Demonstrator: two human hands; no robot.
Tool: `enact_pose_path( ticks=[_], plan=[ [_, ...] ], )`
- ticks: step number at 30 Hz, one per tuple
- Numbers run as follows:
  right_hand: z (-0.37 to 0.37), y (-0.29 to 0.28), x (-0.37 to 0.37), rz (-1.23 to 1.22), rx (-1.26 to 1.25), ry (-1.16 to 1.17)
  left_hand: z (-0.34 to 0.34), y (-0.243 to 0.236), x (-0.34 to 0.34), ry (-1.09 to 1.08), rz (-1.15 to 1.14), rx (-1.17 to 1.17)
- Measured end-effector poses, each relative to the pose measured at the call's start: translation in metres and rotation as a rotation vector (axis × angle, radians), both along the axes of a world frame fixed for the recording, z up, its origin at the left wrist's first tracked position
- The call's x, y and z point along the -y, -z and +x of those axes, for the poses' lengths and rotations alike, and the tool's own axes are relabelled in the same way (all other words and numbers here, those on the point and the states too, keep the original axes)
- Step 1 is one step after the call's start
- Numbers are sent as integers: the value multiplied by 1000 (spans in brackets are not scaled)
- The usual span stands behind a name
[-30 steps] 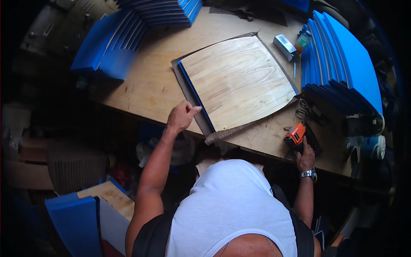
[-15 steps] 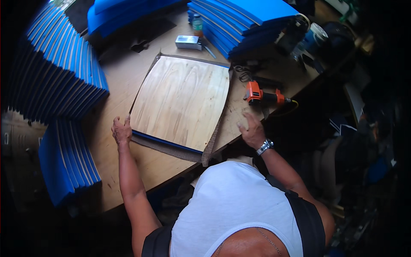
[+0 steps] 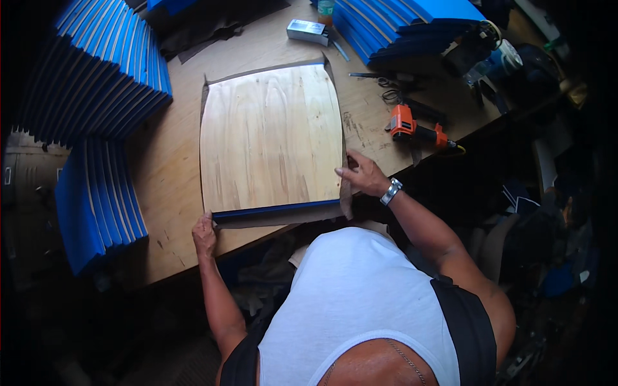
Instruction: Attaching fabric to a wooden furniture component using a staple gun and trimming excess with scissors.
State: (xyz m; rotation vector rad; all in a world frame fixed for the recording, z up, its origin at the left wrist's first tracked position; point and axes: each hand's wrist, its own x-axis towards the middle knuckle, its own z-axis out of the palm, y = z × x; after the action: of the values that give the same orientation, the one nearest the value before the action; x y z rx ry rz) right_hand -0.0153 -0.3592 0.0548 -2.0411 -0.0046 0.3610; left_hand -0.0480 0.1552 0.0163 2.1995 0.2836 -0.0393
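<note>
A plywood panel [image 3: 270,141] with bowed sides lies on the workbench, its pale wood face up. Beneath it a blue foam layer [image 3: 277,209] shows along the near edge, and dark brown fabric [image 3: 257,219] sticks out around all sides. My left hand [image 3: 205,236] is closed on the fabric at the near left corner. At the right edge, my right hand [image 3: 365,175] grips the panel and fabric, thumb on the wood and the other fingers at the side. An orange and black staple gun [image 3: 417,128] with a yellow hose lies to the right of that hand.
Tall stacks of blue foam-covered panels [image 3: 109,83] stand at the left, more blue panels [image 3: 405,26] at the back right. Behind the work are a small box [image 3: 308,32], a bottle [image 3: 326,11] and dark cloth [image 3: 212,32]. Scissors [image 3: 391,93] lie near the staple gun. The workbench [image 3: 174,238] ends close to me.
The panel and its fabric have turned counter-clockwise, so the near edge now runs about level. My right hand has come from beside the panel onto its right edge; my left moved to the near corner.
</note>
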Motion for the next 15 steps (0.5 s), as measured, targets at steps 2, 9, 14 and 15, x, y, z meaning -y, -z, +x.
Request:
enact_pose_path(
  ticks=[2,9,14,15],
  plan=[
    [27,19,6,184,129,88,-56,-6,34,-85,-78,-68],
    [58,-33,9,-25,751,214,-112,-47,255,63,-415,-397],
    [-18,-20,42,272,113,286,-69,-94,290,604,-283,-212],
    [-40,-11,48,209,14,326,-58,-94,280,611,-98,-44]
  ],
)
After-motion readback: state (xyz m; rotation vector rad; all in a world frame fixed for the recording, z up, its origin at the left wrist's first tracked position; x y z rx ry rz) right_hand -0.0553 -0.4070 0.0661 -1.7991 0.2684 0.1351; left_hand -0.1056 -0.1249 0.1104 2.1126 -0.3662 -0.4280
